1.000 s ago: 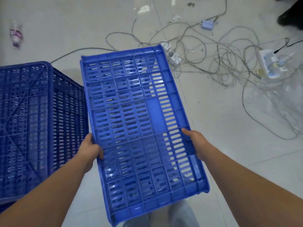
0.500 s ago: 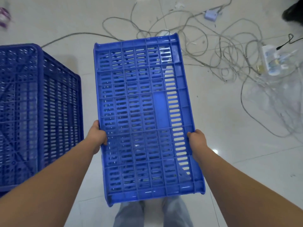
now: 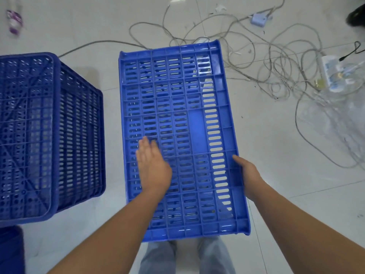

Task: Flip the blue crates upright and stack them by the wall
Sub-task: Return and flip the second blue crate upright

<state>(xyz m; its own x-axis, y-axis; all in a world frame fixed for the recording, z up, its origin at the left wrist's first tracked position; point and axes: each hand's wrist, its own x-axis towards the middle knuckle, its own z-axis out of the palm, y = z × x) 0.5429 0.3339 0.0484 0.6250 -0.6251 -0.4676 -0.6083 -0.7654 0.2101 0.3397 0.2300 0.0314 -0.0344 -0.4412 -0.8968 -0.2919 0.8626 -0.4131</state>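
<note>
Blue slotted plastic fills the middle of the view: a shallow crate point(image 3: 177, 135) held above the pale tiled floor point(image 3: 276, 175), its ribbed panel facing the camera; no brand or lettering can be read on it. Left hand point(image 3: 153, 167) lies over the panel with straight fingers, blurred. Right hand point(image 3: 246, 175) grips the crate's right edge, thumb on top. At left stands a taller dark blue crate point(image 3: 49, 135); tangled cables point(image 3: 256, 56) sprawl beyond

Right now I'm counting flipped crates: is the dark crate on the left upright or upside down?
Upside down: the dark crate shows its ribbed base on top, with its rim on the floor.
</note>
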